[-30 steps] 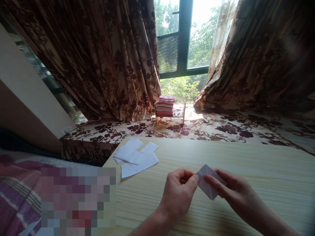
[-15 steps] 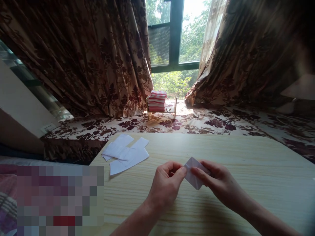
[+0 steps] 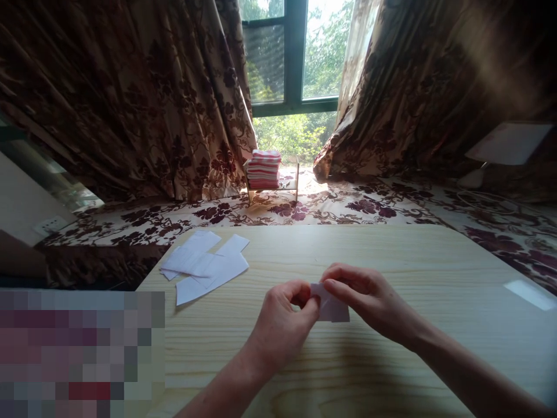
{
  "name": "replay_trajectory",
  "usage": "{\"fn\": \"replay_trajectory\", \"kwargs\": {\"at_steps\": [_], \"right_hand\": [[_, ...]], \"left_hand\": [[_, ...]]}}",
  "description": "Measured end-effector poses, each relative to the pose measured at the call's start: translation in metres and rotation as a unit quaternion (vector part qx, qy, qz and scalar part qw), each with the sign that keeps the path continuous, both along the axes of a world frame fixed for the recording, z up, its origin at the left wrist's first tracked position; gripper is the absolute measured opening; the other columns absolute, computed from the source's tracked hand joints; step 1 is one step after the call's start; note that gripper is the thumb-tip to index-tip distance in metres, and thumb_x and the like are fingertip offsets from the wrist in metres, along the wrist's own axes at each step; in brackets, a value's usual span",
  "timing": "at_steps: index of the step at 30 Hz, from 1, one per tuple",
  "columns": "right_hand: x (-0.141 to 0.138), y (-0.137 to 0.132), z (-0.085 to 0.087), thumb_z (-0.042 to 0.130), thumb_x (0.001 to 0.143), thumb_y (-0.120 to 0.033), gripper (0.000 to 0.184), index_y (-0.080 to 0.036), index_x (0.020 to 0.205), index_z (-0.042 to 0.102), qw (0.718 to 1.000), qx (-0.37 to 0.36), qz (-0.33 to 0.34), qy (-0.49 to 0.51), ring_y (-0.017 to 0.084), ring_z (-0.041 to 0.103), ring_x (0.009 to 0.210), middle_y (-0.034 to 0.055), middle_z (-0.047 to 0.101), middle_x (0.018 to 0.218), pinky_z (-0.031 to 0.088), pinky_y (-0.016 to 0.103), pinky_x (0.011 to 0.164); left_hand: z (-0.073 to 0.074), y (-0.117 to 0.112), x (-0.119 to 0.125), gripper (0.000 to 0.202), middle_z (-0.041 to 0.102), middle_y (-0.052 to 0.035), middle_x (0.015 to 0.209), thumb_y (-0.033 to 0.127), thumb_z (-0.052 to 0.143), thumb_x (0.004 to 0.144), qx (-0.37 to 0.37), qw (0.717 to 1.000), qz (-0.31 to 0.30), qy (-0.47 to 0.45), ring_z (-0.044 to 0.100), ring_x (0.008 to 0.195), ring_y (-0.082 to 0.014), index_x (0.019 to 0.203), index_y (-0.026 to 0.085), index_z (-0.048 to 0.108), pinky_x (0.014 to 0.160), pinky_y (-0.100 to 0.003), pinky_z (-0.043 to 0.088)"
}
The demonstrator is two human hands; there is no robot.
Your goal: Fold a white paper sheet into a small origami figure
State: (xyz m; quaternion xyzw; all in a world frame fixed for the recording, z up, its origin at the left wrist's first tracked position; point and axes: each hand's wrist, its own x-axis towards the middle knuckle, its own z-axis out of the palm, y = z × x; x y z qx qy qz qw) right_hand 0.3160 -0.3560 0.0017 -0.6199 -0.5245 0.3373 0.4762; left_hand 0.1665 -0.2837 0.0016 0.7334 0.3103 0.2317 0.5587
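Observation:
A small folded piece of white paper (image 3: 334, 309) is held between my two hands above the wooden table (image 3: 243, 354). My left hand (image 3: 287, 316) pinches its left edge between thumb and fingers. At the paper's upper right, my right hand (image 3: 363, 293) grips it with the thumb on the near side and the fingers behind. Creases show faintly on the paper, and its top part is hidden by the fingers. Several loose white paper pieces (image 3: 213, 278) lie overlapping on the table's far left.
Behind the table, a small stand (image 3: 287, 188) bears a stack of red-and-white striped cloths (image 3: 263, 169) on the flower-patterned sill cover (image 3: 339, 206). Patterned curtains (image 3: 183, 116) hang on both sides of the window. A lamp (image 3: 509, 144) stands at the right.
The paper has turned from a diamond position to a squarer one, with its lower edge nearly level. My right hand has shifted toward its top edge. The whole view has moved slightly right.

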Motion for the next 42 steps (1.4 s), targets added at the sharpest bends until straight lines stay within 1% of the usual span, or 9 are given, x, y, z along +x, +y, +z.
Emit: {"fn": "replay_trajectory", "kwargs": {"at_steps": [5, 9, 14, 16, 20, 25, 31, 35, 42], "right_hand": [[0.004, 0.000, 0.000, 0.055, 0.083, -0.039, 0.027, -0.015, 0.073, 0.063, 0.999, -0.017, 0.016, 0.025, 0.013, 0.049, 0.066, 0.0006, 0.058, 0.067, 0.039, 0.024, 0.059], [0.004, 0.002, -0.004, 0.056, 0.082, -0.041, 0.028, -0.015, 0.073, 0.064, 0.999, -0.016, 0.023, 0.042, 0.012, 0.047, 0.062, 0.0002, 0.057, 0.065, 0.038, 0.023, 0.056], [-0.001, 0.003, -0.009, 0.059, 0.080, -0.042, 0.029, -0.015, 0.070, 0.063, 0.997, 0.016, -0.022, 0.065, 0.011, 0.044, 0.057, -0.0010, 0.055, 0.060, 0.036, 0.022, 0.053], [-0.002, 0.003, -0.009, 0.059, 0.079, -0.043, 0.030, -0.015, 0.069, 0.063, 0.998, 0.010, -0.025, 0.065, 0.010, 0.043, 0.056, -0.0012, 0.054, 0.059, 0.035, 0.022, 0.051], [-0.002, 0.003, -0.007, 0.059, 0.080, -0.042, 0.030, -0.015, 0.068, 0.062, 0.998, -0.013, 0.002, 0.059, 0.010, 0.044, 0.058, -0.0010, 0.053, 0.060, 0.035, 0.022, 0.053], [-0.001, 0.002, -0.007, 0.059, 0.080, -0.040, 0.028, -0.014, 0.070, 0.062, 0.999, -0.009, 0.017, 0.049, 0.012, 0.047, 0.061, 0.0006, 0.056, 0.065, 0.036, 0.023, 0.054], [0.001, 0.002, -0.009, 0.059, 0.080, -0.041, 0.030, -0.015, 0.065, 0.059, 0.998, 0.013, -0.022, 0.065, 0.010, 0.042, 0.057, -0.0019, 0.051, 0.059, 0.033, 0.022, 0.052], [0.000, 0.003, -0.010, 0.059, 0.080, -0.040, 0.030, -0.015, 0.065, 0.058, 0.998, 0.009, -0.021, 0.063, 0.009, 0.040, 0.056, -0.0024, 0.049, 0.058, 0.032, 0.022, 0.051], [-0.009, -0.001, -0.011, 0.052, 0.085, -0.040, 0.029, -0.016, 0.069, 0.056, 1.000, 0.014, -0.014, 0.011, 0.009, 0.038, 0.054, -0.0025, 0.046, 0.059, 0.030, 0.022, 0.047]], "left_hand": [[-0.003, 0.004, 0.001, 0.022, 0.064, -0.0052, 0.070, 0.029, 0.056, 0.077, -0.065, 0.996, 0.019, -0.055, 0.053, 0.066, -0.0147, 0.076, 0.010, 0.067, 0.061, -0.024, 0.042], [-0.004, 0.006, 0.001, 0.027, 0.063, -0.0053, 0.069, 0.034, 0.061, 0.075, -0.114, 0.989, 0.034, -0.083, 0.053, 0.067, -0.0150, 0.079, 0.008, 0.067, 0.062, -0.024, 0.042], [-0.007, 0.006, 0.001, 0.030, 0.061, -0.0036, 0.070, 0.037, 0.061, 0.077, -0.150, 0.985, -0.008, -0.089, 0.050, 0.067, -0.0131, 0.084, 0.009, 0.068, 0.061, -0.022, 0.039], [-0.008, 0.006, 0.001, 0.030, 0.058, -0.0029, 0.067, 0.037, 0.061, 0.077, -0.150, 0.985, -0.018, -0.082, 0.047, 0.064, -0.0118, 0.082, 0.008, 0.068, 0.059, -0.022, 0.037], [-0.008, 0.005, -0.001, 0.028, 0.051, -0.0009, 0.060, 0.034, 0.060, 0.076, -0.127, 0.990, -0.007, -0.065, 0.041, 0.058, -0.0098, 0.072, 0.007, 0.066, 0.053, -0.021, 0.032], [-0.007, 0.002, -0.001, 0.024, 0.049, 0.0000, 0.058, 0.031, 0.059, 0.076, -0.078, 0.996, -0.017, -0.040, 0.040, 0.056, -0.0098, 0.068, 0.009, 0.065, 0.051, -0.021, 0.031], [-0.008, 0.003, 0.002, 0.023, 0.056, -0.0031, 0.064, 0.031, 0.063, 0.070, -0.169, 0.983, -0.014, -0.070, 0.046, 0.061, -0.0115, 0.073, 0.008, 0.065, 0.057, -0.022, 0.035], [-0.010, 0.002, 0.002, 0.021, 0.055, -0.0030, 0.063, 0.030, 0.060, 0.072, -0.159, 0.984, -0.028, -0.081, 0.044, 0.060, -0.0112, 0.070, 0.009, 0.063, 0.056, -0.023, 0.034], [-0.007, -0.002, 0.002, 0.021, 0.050, -0.0013, 0.058, 0.028, 0.059, 0.070, -0.151, 0.984, -0.015, -0.092, 0.041, 0.056, -0.0105, 0.059, 0.011, 0.056, 0.053, -0.024, 0.031]]}}
